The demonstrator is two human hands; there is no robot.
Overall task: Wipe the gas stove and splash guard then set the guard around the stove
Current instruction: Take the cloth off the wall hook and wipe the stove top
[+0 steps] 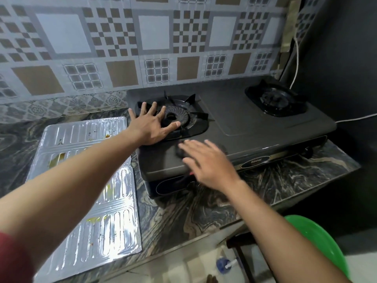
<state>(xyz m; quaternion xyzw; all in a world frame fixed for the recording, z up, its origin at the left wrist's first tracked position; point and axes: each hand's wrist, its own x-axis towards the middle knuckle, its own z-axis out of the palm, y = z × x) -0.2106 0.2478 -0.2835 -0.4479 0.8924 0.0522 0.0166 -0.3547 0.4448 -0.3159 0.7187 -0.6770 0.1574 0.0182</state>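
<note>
A dark two-burner gas stove (244,123) stands on the marbled counter against the tiled wall. My left hand (152,125) lies flat with fingers spread on the left burner grate (187,113). My right hand (206,160), blurred, presses straight fingers on a dark cloth (180,150) at the stove's front left corner; most of the cloth is hidden under the hand. The silver foil splash guard (89,180) lies flat on the counter to the left of the stove, with yellow-brown stains on it.
The right burner (275,100) sits at the back right. A white cable (296,58) hangs down the dark wall on the right. A green plastic object (320,240) is below the counter's front edge. A small blue-and-white bottle (224,264) lies on the floor.
</note>
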